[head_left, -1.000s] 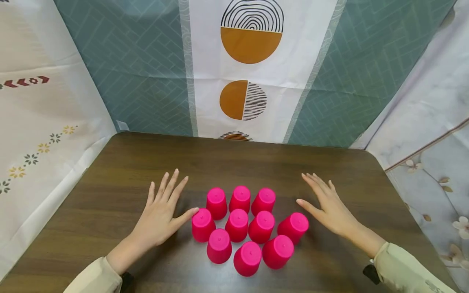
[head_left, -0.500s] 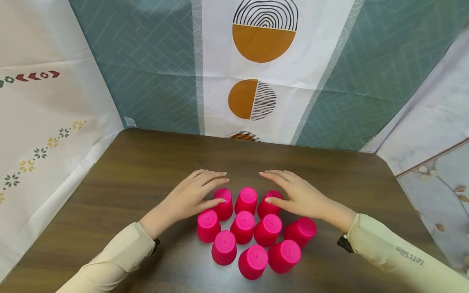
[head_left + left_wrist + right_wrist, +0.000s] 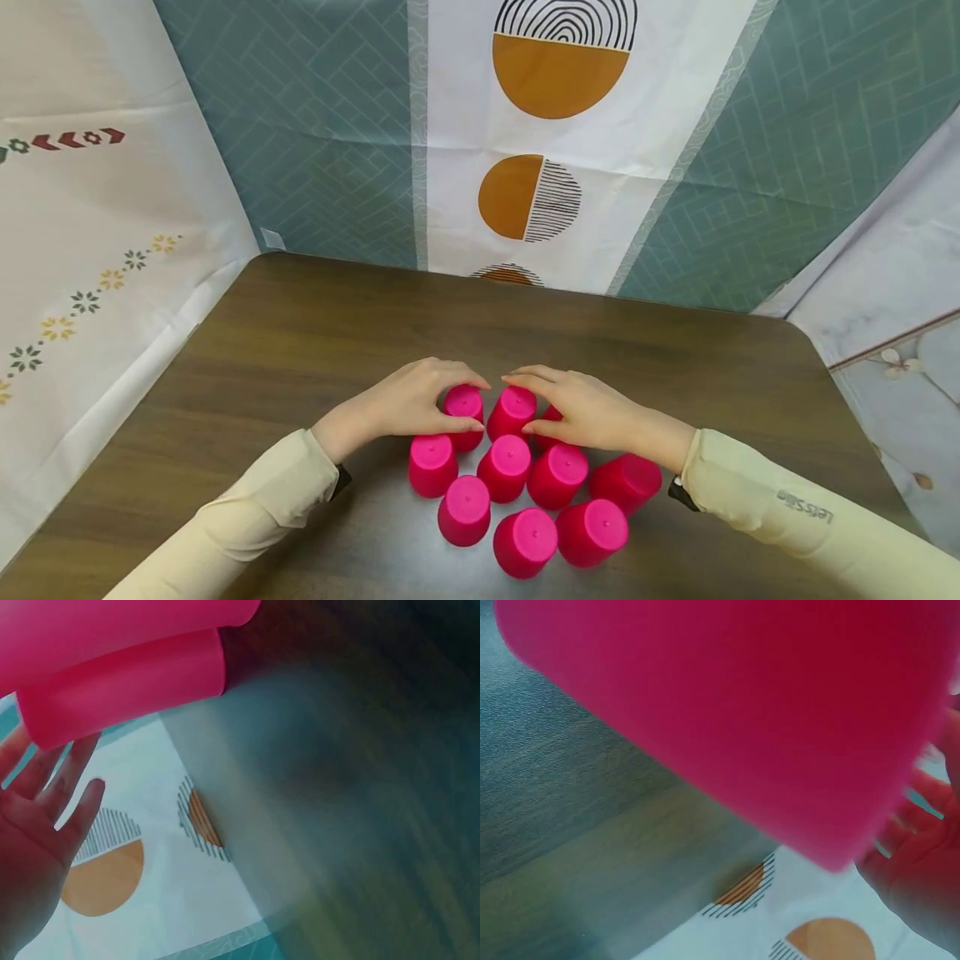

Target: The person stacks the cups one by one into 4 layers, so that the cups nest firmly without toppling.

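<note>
Several bright pink cups stand upside down in a cluster on the table. My left hand (image 3: 408, 400) reaches over the back left cup (image 3: 464, 402), fingers behind its top and thumb in front. In the left wrist view, loosely spread fingers overlap the end of a pink cup (image 3: 135, 694). My right hand (image 3: 603, 408) comes from the other side, its fingertips at the top of the back middle cup (image 3: 516, 407) and its thumb beside it. The back right cup (image 3: 549, 435) is mostly hidden under this hand. A large pink cup (image 3: 742, 712) fills much of the right wrist view.
Nearer to me are more cups: a left cup (image 3: 432, 467), a front cup (image 3: 525, 543) and a leaning right cup (image 3: 626, 483). The brown wooden table (image 3: 337, 312) ends at a patterned cloth (image 3: 337, 167) behind it.
Both hands have moved inward from the sides and lowered over the back row of cups. Fingers that were spread are now slightly bent. The cups keep their arrangement; the head view has shifted slightly.
</note>
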{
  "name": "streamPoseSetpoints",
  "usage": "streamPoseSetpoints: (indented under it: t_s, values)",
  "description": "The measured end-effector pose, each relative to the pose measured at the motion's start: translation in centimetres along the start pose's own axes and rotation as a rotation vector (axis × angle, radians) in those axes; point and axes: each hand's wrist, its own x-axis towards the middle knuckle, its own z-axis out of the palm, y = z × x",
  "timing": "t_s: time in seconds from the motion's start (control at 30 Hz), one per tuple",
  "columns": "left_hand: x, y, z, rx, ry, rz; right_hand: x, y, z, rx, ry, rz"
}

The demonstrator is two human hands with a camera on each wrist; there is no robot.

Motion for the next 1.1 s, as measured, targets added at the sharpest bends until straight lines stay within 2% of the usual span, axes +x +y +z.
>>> streamPoseSetpoints:
  t_s: [0.13,0.23,0.43,0.6,0.83,0.97,1.1]
  values:
    - [-0.1,0.0,-0.1,-0.106,-0.056,-0.061,0.0,-0.2,0.4,0.009,0.022,-0.055]
    - [-0.1,0.0,-0.5,-0.157,-0.086,-0.071,0.0,-0.4,0.5,0.02,0.021,-0.05]
    - [0.2,-0.2,-1.4,-0.175,-0.104,-0.099,0.1,-0.3,0.5,0.077,0.021,-0.023]
    - [1.2,-0.7,-1.8,-0.131,-0.037,-0.112,0.3,-0.1,0.5,0.089,0.031,-0.026]
    - [3.3,-1.1,-2.0,0.015,0.121,-0.053,0.2,-0.2,0.6,0.084,0.038,0.003]
    - [4.7,-1.5,-1.9,0.012,0.176,-0.057,0.0,-0.2,0.7,0.079,0.052,0.021]
    - [5.7,-2.4,-1.6,-0.019,0.196,-0.098,0.3,-0.2,0.8,0.087,0.048,0.024]
